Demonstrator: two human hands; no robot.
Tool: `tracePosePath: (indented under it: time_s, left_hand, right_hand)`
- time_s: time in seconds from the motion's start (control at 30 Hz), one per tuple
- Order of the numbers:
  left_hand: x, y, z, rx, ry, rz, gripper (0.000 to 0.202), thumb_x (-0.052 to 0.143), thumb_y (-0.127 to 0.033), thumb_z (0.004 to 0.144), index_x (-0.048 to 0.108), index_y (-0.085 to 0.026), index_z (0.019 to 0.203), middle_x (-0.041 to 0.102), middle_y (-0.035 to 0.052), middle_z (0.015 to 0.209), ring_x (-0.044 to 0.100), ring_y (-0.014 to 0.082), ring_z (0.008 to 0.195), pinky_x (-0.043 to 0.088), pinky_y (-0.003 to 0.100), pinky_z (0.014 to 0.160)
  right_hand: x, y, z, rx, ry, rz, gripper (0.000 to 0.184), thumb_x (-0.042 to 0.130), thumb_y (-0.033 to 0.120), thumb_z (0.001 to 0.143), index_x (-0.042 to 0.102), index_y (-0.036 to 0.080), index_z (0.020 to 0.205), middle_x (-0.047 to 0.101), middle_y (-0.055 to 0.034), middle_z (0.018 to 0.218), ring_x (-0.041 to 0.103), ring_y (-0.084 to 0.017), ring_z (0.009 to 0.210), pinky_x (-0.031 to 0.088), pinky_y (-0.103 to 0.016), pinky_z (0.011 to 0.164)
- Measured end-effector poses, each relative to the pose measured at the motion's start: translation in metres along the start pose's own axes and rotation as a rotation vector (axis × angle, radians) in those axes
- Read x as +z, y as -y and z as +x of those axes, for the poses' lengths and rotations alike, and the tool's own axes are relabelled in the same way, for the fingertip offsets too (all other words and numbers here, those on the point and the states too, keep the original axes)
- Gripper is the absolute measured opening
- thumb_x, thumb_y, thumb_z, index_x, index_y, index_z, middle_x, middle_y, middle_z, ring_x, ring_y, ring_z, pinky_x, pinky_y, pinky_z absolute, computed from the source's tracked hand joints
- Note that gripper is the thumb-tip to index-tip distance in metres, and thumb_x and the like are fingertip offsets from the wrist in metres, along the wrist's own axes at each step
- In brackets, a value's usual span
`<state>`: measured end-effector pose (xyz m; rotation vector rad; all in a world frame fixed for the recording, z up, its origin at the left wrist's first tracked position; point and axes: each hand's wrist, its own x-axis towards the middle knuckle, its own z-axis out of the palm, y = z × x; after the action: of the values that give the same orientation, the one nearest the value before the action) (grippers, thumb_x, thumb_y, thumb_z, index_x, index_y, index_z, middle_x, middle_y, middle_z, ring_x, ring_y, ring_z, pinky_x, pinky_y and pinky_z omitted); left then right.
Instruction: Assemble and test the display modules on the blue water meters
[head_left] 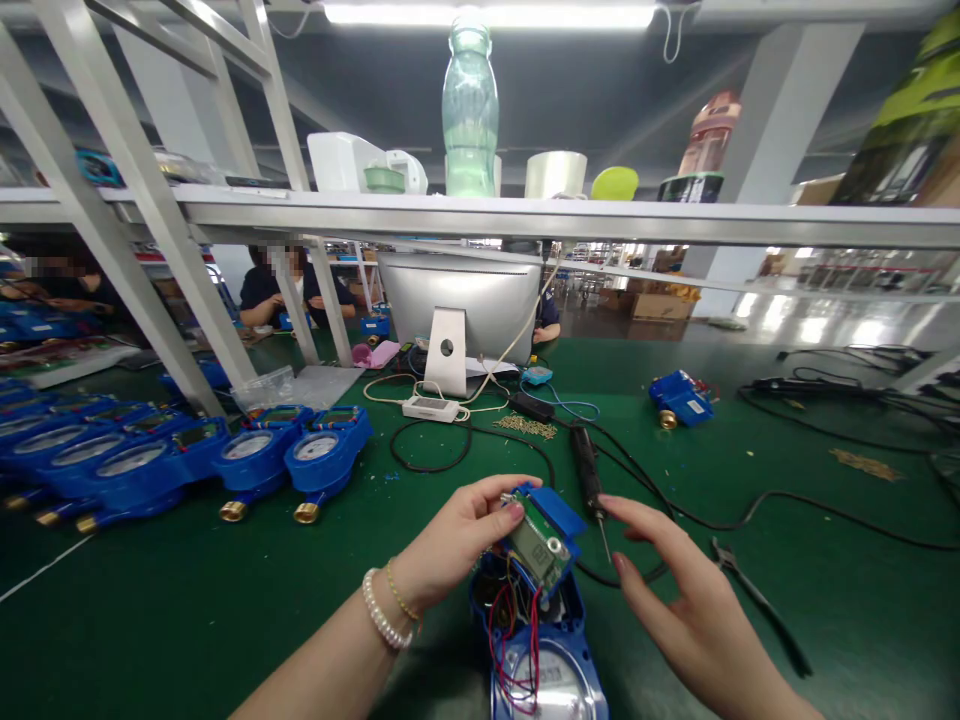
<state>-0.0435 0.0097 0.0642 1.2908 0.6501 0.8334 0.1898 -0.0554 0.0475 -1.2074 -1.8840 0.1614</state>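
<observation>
Over the green tabletop (225, 600), I'm pinching the circuit board (541, 545) with my left hand (457, 540) above the blue meter (540, 650), my right hand (667, 590) hovering open and empty.

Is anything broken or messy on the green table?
Nothing looks broken. The blue meter under the hands is open, red wires showing, its circuit board tilted up in the left hand. The right hand hovers open beside it. Small brass bits lie scattered near the monitor stand, and one meter sits alone.

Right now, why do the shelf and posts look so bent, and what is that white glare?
Head view: the wide lens bows the shelf and posts toward the edges; a ceiling tube light blows out white; the floor at right mirrors it; both hands stay sharp.
</observation>
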Motion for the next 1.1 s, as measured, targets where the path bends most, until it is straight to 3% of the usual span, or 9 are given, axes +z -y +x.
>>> tracePosePath:
  time_s: [0.1, 0.2, 0.33, 0.47, 0.6, 0.7, 0.8, 0.97, 1.1]
  left_hand:
    - [0.006, -0.004, 0.009, -0.034, 0.199, 0.008, 0.041, 0.068, -0.039, 0.081, 0.065, -0.015, 0.114, 0.067, 0.0080, 0.096, 0.061, 0.0175, 0.086, 0.046, 0.027, 0.080]
    - [0.012, -0.005, 0.020, -0.048, 0.311, 0.056, 0.044, 0.074, -0.043, 0.074, 0.068, -0.014, 0.106, 0.065, 0.0060, 0.089, 0.058, 0.0171, 0.081, 0.045, 0.026, 0.076]
    - [0.017, -0.009, 0.020, -0.013, 0.202, 0.174, 0.040, 0.074, -0.040, 0.072, 0.065, -0.014, 0.101, 0.063, 0.0063, 0.090, 0.057, 0.0203, 0.085, 0.045, 0.029, 0.076]
    - [0.018, -0.022, -0.009, 0.095, -0.113, 0.349, 0.023, 0.061, -0.037, 0.086, 0.061, -0.018, 0.099, 0.061, 0.0056, 0.102, 0.053, 0.0205, 0.099, 0.039, 0.030, 0.089]
    - [0.019, -0.025, -0.040, -0.028, 0.038, 0.463, 0.034, 0.069, -0.034, 0.079, 0.059, -0.021, 0.109, 0.066, 0.0017, 0.088, 0.059, 0.0187, 0.082, 0.044, 0.029, 0.078]
    - [0.011, -0.021, -0.044, -0.078, 0.072, 0.328, 0.035, 0.064, -0.028, 0.082, 0.054, -0.022, 0.115, 0.059, -0.0023, 0.073, 0.056, 0.0143, 0.069, 0.044, 0.026, 0.068]
    - [-0.006, -0.022, -0.031, 0.000, 0.037, 0.187, 0.030, 0.057, -0.028, 0.088, 0.048, -0.023, 0.116, 0.050, -0.0048, 0.071, 0.052, 0.0113, 0.064, 0.042, 0.023, 0.063]
    - [-0.014, -0.027, -0.012, 0.106, 0.042, 0.433, 0.012, 0.051, -0.024, 0.089, 0.061, -0.018, 0.089, 0.058, 0.0021, 0.082, 0.054, 0.0150, 0.076, 0.043, 0.027, 0.070]
    - [0.010, -0.011, -0.025, 0.490, -0.294, 0.898, 0.017, 0.051, -0.014, 0.088, 0.065, -0.020, 0.095, 0.060, 0.0077, 0.108, 0.054, 0.0215, 0.104, 0.041, 0.035, 0.091]
  right_hand:
    - [-0.002, -0.004, 0.005, -0.310, 0.073, -0.207, 0.062, 0.047, 0.006, 0.084, 0.035, 0.022, 0.142, 0.039, -0.0089, 0.147, 0.037, -0.024, 0.135, 0.040, -0.044, 0.108]
    - [0.002, 0.004, 0.011, -0.498, 0.186, -0.231, 0.067, 0.043, 0.000, 0.078, 0.037, 0.020, 0.141, 0.032, -0.0070, 0.151, 0.026, -0.026, 0.140, 0.036, -0.046, 0.110]
    - [0.006, 0.006, 0.008, -0.545, 0.160, -0.171, 0.058, 0.043, 0.001, 0.076, 0.043, 0.014, 0.133, 0.042, -0.0099, 0.144, 0.033, -0.025, 0.137, 0.035, -0.044, 0.111]
    - [0.009, -0.003, -0.002, -0.371, 0.024, -0.224, 0.045, 0.046, 0.006, 0.083, 0.046, 0.011, 0.127, 0.057, -0.0124, 0.125, 0.051, -0.017, 0.121, 0.046, -0.029, 0.101]
    - [0.015, -0.006, -0.006, -0.305, -0.064, -0.299, 0.039, 0.049, 0.012, 0.086, 0.049, 0.012, 0.125, 0.062, -0.0127, 0.114, 0.058, -0.019, 0.108, 0.052, -0.030, 0.091]
    - [0.014, 0.001, -0.004, -0.280, -0.094, -0.315, 0.039, 0.052, 0.017, 0.087, 0.049, 0.015, 0.126, 0.064, -0.0123, 0.109, 0.062, -0.022, 0.101, 0.054, -0.034, 0.085]
    - [0.003, 0.018, -0.001, -0.112, 0.012, -0.252, 0.048, 0.060, 0.028, 0.083, 0.045, 0.023, 0.129, 0.067, -0.0078, 0.103, 0.066, -0.022, 0.090, 0.057, -0.035, 0.075]
    - [-0.020, 0.048, 0.008, 0.345, 0.413, 0.168, 0.075, 0.071, 0.043, 0.072, 0.037, 0.029, 0.138, 0.068, -0.0038, 0.100, 0.067, -0.023, 0.085, 0.056, -0.031, 0.072]
    - [-0.015, 0.047, 0.015, 0.625, 0.400, 0.504, 0.062, 0.058, 0.064, 0.077, 0.054, 0.021, 0.122, 0.067, -0.0067, 0.098, 0.064, -0.021, 0.082, 0.053, -0.028, 0.071]
